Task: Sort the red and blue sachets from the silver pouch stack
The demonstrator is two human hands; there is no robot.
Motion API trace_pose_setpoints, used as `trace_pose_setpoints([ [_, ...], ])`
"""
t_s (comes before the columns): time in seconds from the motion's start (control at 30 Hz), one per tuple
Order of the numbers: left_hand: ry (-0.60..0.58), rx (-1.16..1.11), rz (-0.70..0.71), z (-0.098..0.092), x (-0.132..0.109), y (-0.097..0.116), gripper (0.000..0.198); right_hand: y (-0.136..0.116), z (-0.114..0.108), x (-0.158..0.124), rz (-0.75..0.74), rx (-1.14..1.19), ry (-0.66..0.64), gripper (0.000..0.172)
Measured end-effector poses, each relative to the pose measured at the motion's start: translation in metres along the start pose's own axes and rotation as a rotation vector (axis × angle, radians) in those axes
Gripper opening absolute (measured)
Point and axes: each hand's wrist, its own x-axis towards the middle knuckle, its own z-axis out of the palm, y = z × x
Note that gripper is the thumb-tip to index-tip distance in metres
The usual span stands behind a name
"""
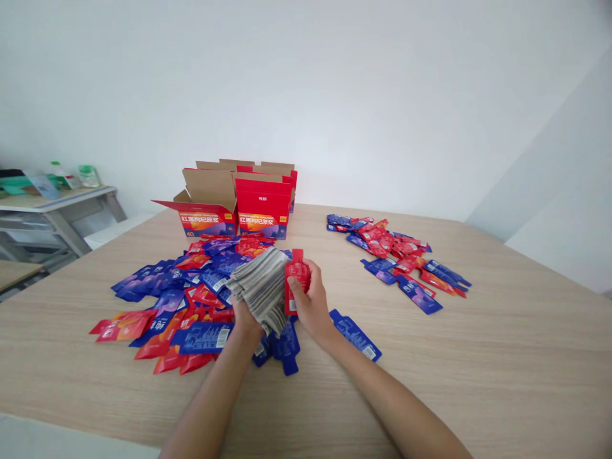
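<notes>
My left hand (247,317) is closed around a thick stack of sachets (262,287), whose grey edges face up. In my right hand (313,299) a red sachet (297,280) is pinched upright, with thumb across its face, just right of the stack. Beneath and left of my hands spreads a loose pile of red and blue sachets (198,335). A single blue sachet (356,336) lies flat on the table by my right forearm. The fingers of my left hand are partly hidden behind the stack.
Open red cartons stand behind the pile, one at left (208,220) and one beside it (262,207), with others behind. More sachets (382,242) lie scattered at the table's back right. A side table (71,201) with bottles stands far left. A white wall (382,95) backs the table.
</notes>
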Motion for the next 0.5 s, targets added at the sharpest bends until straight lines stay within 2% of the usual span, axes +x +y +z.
trace_pose_setpoints([
  [0.03,0.045,-0.017,0.074,-0.001,0.001,0.01,0.052,0.003,0.005,-0.002,0.016,0.015,-0.042,0.051],
  [0.07,0.039,-0.034,0.126,-0.002,0.003,0.019,0.05,0.007,0.012,-0.004,0.024,-0.008,-0.12,0.049],
  [0.13,0.1,-0.058,0.234,-0.008,0.009,0.035,0.053,0.012,0.024,-0.01,0.021,-0.106,-0.304,0.046],
  [0.2,0.108,-0.11,0.296,-0.015,0.016,0.045,0.053,0.014,0.034,-0.016,0.012,-0.184,-0.447,0.044],
  [0.27,0.088,-0.135,0.35,-0.021,0.021,0.048,0.054,0.012,0.036,-0.019,-0.002,-0.216,-0.526,0.042],
  [0.37,0.05,-0.098,0.365,-0.023,0.025,0.043,0.056,0.008,0.02,-0.013,-0.043,-0.294,-0.668,0.038],
  [0.5,0.058,-0.071,0.236,-0.016,0.021,0.032,0.054,0.01,-0.03,0.01,0.007,-0.523,-0.809,0.025],
])
